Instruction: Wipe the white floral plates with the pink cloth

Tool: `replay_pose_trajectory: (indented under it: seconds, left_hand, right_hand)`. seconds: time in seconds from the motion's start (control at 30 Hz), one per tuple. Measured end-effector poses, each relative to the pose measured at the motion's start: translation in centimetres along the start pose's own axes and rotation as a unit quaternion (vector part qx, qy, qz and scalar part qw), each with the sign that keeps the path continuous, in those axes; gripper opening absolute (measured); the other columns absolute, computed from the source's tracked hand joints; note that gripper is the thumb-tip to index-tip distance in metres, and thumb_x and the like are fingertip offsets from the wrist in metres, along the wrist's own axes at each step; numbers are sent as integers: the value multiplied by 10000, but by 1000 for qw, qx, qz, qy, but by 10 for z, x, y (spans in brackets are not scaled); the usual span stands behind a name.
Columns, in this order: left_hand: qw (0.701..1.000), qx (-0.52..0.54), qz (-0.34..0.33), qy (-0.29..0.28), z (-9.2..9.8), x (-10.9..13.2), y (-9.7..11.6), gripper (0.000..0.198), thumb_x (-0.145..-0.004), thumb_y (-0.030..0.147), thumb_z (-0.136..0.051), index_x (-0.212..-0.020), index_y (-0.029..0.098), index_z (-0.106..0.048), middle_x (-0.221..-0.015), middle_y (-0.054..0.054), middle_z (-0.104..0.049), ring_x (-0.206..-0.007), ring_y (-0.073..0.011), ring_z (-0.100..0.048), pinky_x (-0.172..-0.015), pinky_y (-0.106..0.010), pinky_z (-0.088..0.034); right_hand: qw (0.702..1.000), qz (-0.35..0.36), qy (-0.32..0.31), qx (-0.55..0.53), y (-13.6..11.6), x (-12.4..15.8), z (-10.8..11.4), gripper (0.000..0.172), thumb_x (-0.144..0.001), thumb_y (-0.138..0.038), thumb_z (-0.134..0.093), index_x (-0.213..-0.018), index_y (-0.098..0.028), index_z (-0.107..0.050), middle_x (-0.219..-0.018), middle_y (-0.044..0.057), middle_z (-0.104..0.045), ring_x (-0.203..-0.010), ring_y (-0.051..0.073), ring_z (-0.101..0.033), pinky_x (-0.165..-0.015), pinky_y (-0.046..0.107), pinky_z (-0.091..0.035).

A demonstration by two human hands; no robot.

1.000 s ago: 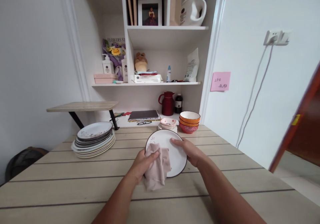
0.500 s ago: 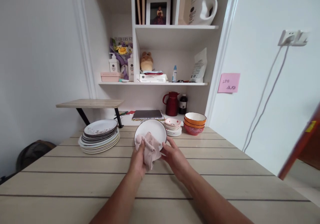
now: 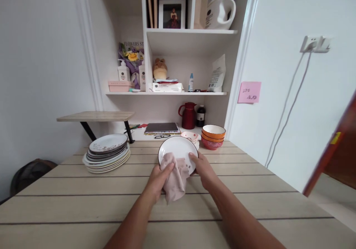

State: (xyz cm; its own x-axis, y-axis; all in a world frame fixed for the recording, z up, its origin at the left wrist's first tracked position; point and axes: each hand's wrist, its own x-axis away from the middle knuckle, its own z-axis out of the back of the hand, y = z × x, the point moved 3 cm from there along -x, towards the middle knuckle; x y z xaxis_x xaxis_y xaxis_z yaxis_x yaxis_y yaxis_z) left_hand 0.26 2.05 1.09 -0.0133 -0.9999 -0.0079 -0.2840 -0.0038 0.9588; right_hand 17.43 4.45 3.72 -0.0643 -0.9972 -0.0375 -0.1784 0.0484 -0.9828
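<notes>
A white plate with a dark rim (image 3: 178,147) is held tilted above the wooden table (image 3: 250,189), its face toward me. My right hand (image 3: 204,170) grips its lower right edge, thumb on the face. My left hand (image 3: 158,178) is closed on a beige cloth (image 3: 174,180) pressed against the plate's lower left face; the cloth hangs down below the rim.
A stack of several plates (image 3: 107,152) sits on the table at the left. Stacked orange and red bowls (image 3: 213,136) and small dishes (image 3: 190,136) stand behind the held plate. A shelf unit with a red jug (image 3: 188,115) lies beyond, white walls either side.
The plate and both hands shifted slightly right and nearer to me than half a second ago. The cloth now hangs lower over the plate's bottom edge.
</notes>
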Motion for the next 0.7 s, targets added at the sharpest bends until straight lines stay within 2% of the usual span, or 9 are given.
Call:
replay_pose_trajectory:
  seconds: [0.1, 0.27, 0.4, 0.53, 0.6, 0.7]
  left_hand:
    - [1000, -16, 6, -9, 0, 3, 2, 560, -657, 430, -825, -1115, 142, -681, -1094, -156, -729, -977, -273, -696, -874, -341, -525]
    - [998, -36, 26, -46, 0, 8, 4, 536, -671, 423, -814, -1111, 148, -678, -1114, -153, -723, -970, -258, -695, -871, -329, -521]
    - [996, -55, 44, -54, 2, 9, 3, 528, -658, 421, -823, -1086, 142, -690, -1091, -155, -730, -951, -261, -697, -851, -329, -525]
    - [998, -13, 38, -43, 4, 3, 0, 530, -660, 450, -814, -1076, 144, -693, -1069, -153, -736, -959, -269, -699, -830, -327, -534]
    - [999, 15, 39, -24, 5, -1, -3, 551, -676, 483, -792, -1099, 149, -681, -1051, -152, -740, -937, -276, -705, -810, -345, -546]
    - [998, 60, 29, 8, 7, -5, -5, 590, -692, 510, -771, -1151, 158, -655, -1049, -151, -740, -907, -277, -711, -802, -370, -554]
  right_hand:
    - [999, 7, -43, 33, -14, -1, 13, 377, -756, -347, -674, -1094, -183, -657, -706, 38, -717, -586, 205, -630, -551, 324, -515]
    - [994, -24, -102, 31, -25, 1, 30, 309, -730, -267, -697, -1032, -201, -700, -618, 16, -694, -575, 199, -625, -606, 337, -524]
    - [988, -58, -141, 22, -25, 1, 35, 374, -721, -245, -709, -1093, -202, -694, -729, 41, -739, -615, 209, -646, -609, 334, -517]
    - [992, -47, -116, 15, -25, 6, 26, 409, -736, -294, -712, -1136, -218, -671, -861, 43, -759, -735, 223, -679, -668, 335, -522]
    - [993, -32, -108, -23, -24, 10, 15, 499, -730, -296, -722, -1217, -258, -620, -934, 26, -758, -801, 223, -686, -708, 335, -527]
    - [986, -21, -128, -108, -14, 17, -6, 663, -705, -285, -744, -1328, -291, -518, -1052, 27, -740, -868, 223, -686, -755, 341, -531]
